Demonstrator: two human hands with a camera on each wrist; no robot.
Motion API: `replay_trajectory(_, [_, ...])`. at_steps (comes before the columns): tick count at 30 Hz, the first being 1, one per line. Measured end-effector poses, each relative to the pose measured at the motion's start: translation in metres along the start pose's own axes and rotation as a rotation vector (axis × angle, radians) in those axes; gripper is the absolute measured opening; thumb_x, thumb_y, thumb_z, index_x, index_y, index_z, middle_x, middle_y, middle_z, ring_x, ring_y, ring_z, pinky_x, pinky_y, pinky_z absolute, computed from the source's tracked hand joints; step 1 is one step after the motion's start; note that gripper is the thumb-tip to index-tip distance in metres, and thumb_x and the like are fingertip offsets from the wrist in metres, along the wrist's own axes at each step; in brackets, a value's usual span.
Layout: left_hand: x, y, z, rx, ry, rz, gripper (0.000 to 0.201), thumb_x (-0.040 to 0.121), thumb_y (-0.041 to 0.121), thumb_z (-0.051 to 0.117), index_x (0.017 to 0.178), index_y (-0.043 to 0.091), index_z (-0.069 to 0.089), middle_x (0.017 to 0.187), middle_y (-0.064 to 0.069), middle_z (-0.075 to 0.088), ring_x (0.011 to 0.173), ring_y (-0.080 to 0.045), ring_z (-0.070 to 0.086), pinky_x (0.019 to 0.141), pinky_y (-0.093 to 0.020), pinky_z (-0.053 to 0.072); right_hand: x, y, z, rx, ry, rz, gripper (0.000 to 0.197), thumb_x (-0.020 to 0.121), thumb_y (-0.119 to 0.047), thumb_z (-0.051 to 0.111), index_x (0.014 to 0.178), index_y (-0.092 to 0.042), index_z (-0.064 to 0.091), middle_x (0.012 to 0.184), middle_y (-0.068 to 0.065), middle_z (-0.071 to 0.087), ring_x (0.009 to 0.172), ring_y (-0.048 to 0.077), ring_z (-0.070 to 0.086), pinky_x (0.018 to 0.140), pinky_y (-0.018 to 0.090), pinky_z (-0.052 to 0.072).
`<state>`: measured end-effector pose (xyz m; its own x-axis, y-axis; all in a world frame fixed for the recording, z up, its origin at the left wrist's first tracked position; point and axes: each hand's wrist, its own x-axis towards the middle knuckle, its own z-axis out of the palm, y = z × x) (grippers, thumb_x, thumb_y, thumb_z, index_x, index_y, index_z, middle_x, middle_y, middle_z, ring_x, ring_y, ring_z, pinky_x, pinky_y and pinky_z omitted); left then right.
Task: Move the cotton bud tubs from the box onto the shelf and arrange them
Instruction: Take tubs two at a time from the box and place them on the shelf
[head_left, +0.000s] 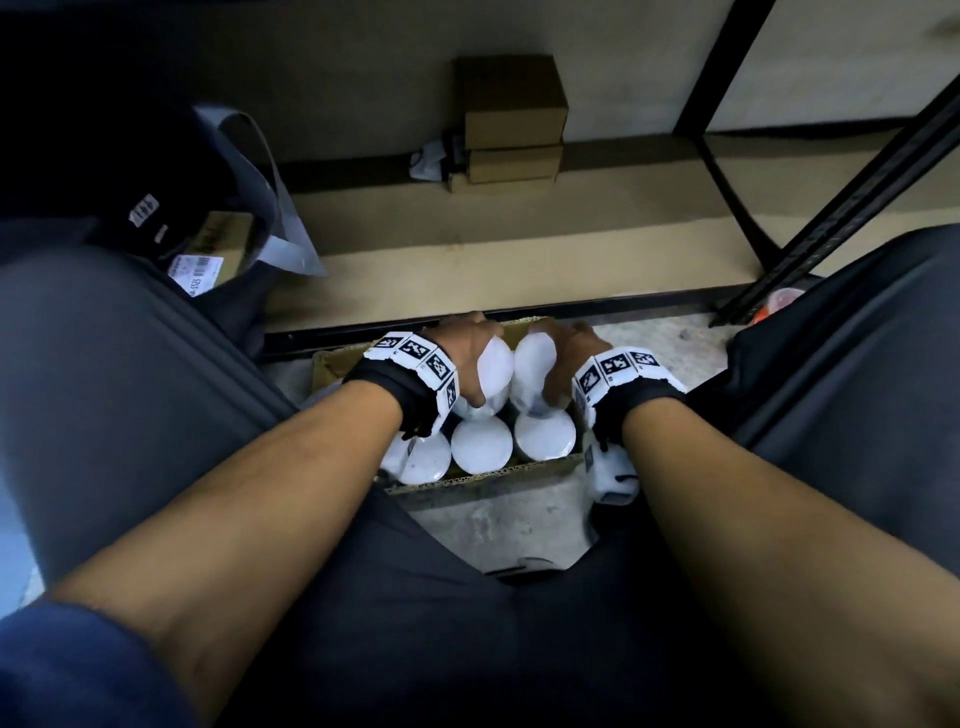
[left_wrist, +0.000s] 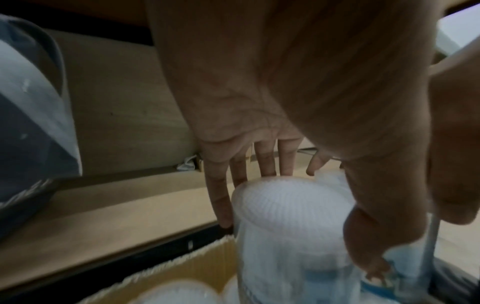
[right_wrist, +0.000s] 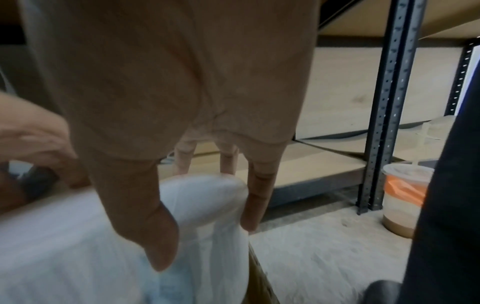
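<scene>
A low cardboard box (head_left: 483, 480) on the floor between my knees holds several white-lidded cotton bud tubs (head_left: 480, 444). My left hand (head_left: 470, 348) grips one tub (head_left: 493, 364) from above, fingers behind its lid and thumb at the front; the left wrist view shows that tub (left_wrist: 291, 205) raised above the box wall (left_wrist: 197, 267). My right hand (head_left: 566, 348) grips a second tub (head_left: 535, 361) the same way, and this tub (right_wrist: 205, 197) fills the lower left of the right wrist view. The wooden shelf board (head_left: 519, 249) lies just beyond the box.
Stacked small cardboard boxes (head_left: 511, 124) stand at the back of the shelf. A dark bag with labels (head_left: 156, 208) sits at the left. Black metal uprights (head_left: 841, 208) rise at the right, with a lidded drink cup (right_wrist: 405, 197) on the floor beside them.
</scene>
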<state>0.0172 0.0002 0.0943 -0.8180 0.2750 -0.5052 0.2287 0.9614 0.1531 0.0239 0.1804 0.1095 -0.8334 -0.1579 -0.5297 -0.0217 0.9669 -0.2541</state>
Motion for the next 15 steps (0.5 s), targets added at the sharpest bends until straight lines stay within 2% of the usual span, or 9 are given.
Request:
replay_trajectory(2, [-0.007, 0.001, -0.013, 0.005, 0.026, 0.009, 0.101, 0.060, 0.038, 0.087, 0.146, 0.022, 0.036, 0.134, -0.004, 0.043, 0.118, -0.029, 0.048, 0.093, -0.044, 0.050, -0.005, 0.000, -0.013, 0.027, 0.014, -0.023, 0.078, 0.070, -0.026, 0.069, 0.139, -0.040, 0.035, 0.136, 0.009, 0.042, 0.114, 0.040, 0.057, 0.090, 0.048, 0.052])
replay_trajectory(7, [-0.023, 0.004, -0.044, -0.021, 0.105, 0.028, 0.096, 0.064, 0.037, 0.086, 0.145, 0.020, 0.038, 0.134, -0.005, 0.044, 0.120, -0.029, 0.047, 0.099, -0.043, 0.046, -0.019, -0.009, -0.036, 0.032, 0.046, -0.044, 0.088, 0.055, -0.021, 0.072, 0.130, -0.050, 0.037, 0.122, 0.007, 0.045, 0.100, 0.046, 0.059, 0.078, 0.052, 0.056])
replay_trajectory(11, [-0.038, 0.000, -0.065, -0.029, 0.157, 0.060, 0.096, 0.065, 0.038, 0.086, 0.145, 0.017, 0.038, 0.136, -0.006, 0.045, 0.122, -0.028, 0.048, 0.100, -0.038, 0.045, -0.027, -0.015, -0.053, 0.055, 0.096, -0.076, 0.097, 0.047, -0.022, 0.077, 0.129, -0.055, 0.037, 0.125, 0.006, 0.045, 0.100, 0.041, 0.060, 0.075, 0.050, 0.058])
replay_trajectory(15, [-0.058, -0.003, -0.094, 0.009, 0.196, 0.091, 0.094, 0.063, 0.039, 0.085, 0.143, 0.020, 0.039, 0.132, -0.005, 0.044, 0.117, -0.027, 0.049, 0.097, -0.041, 0.048, -0.033, -0.022, -0.078, 0.115, 0.146, -0.137, 0.099, 0.048, -0.027, 0.084, 0.136, -0.045, 0.044, 0.130, 0.007, 0.051, 0.105, 0.035, 0.061, 0.076, 0.047, 0.060])
